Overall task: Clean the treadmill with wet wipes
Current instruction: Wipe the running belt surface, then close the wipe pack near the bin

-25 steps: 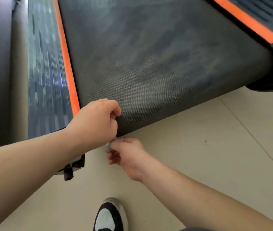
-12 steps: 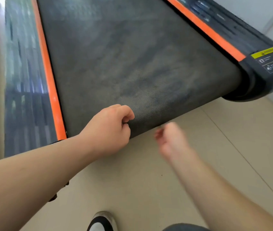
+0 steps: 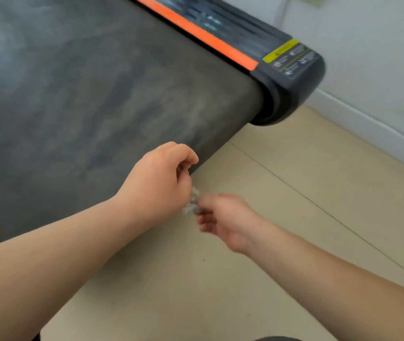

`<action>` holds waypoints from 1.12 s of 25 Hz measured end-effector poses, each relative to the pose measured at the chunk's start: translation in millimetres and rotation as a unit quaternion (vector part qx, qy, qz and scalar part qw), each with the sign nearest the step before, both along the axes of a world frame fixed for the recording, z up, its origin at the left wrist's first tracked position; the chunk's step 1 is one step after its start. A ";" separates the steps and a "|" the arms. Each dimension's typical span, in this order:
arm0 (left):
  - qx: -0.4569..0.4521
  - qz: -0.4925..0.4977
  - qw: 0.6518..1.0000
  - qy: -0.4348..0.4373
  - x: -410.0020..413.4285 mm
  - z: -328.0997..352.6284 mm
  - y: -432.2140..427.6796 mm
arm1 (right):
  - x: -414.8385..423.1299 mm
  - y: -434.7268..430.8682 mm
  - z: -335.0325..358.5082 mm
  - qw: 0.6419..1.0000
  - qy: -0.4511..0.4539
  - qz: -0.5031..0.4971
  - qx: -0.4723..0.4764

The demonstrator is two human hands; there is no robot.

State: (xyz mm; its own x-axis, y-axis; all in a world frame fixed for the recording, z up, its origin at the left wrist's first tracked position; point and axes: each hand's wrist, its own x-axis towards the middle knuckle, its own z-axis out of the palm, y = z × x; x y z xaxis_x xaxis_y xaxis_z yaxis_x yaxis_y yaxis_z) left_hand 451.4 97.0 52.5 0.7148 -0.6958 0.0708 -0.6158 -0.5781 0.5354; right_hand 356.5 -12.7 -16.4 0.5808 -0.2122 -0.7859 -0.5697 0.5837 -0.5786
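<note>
The right grip [image 3: 223, 217] pinches the wipe [image 3: 192, 203]; the left grip [image 3: 159, 178] curls against it, hold unclear, beside the treadmill's [image 3: 97, 107] end.

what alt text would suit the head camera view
A right hand pinches a small crumpled whitish wet wipe sticking out of a curled left hand, above beige floor tiles by the end of a dark grey treadmill belt. An orange stripe edges it.

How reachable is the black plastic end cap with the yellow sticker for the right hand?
Probably yes: only bare beige floor lies between the right hand and the black plastic end cap, nothing blocking. That hand does pinch the crumpled whitish wipe, which the left hand also holds.
</note>
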 end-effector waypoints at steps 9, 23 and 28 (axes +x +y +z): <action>0.005 0.068 0.955 0.288 -140.4 71.3 -52.4 | -131.4 -71.0 124.1 0.983 -0.013 -0.176 0.053; 0.085 -0.183 0.926 0.318 -319.1 274.3 -54.7 | -370.7 1.2 332.2 0.945 0.022 -0.325 0.039; 0.118 -0.218 0.897 0.365 -442.2 293.2 -64.2 | -487.5 22.7 349.2 0.897 0.074 -0.435 0.016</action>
State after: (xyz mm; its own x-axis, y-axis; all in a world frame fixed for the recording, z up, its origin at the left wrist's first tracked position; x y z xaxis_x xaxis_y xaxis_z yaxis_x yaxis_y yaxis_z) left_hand 9.2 32.8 345.7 0.1672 -0.8547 -0.4914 -0.3452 -0.5176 0.7829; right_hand -131.0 10.1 332.8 0.0945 -0.5105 -0.8546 0.0399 0.8597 -0.5092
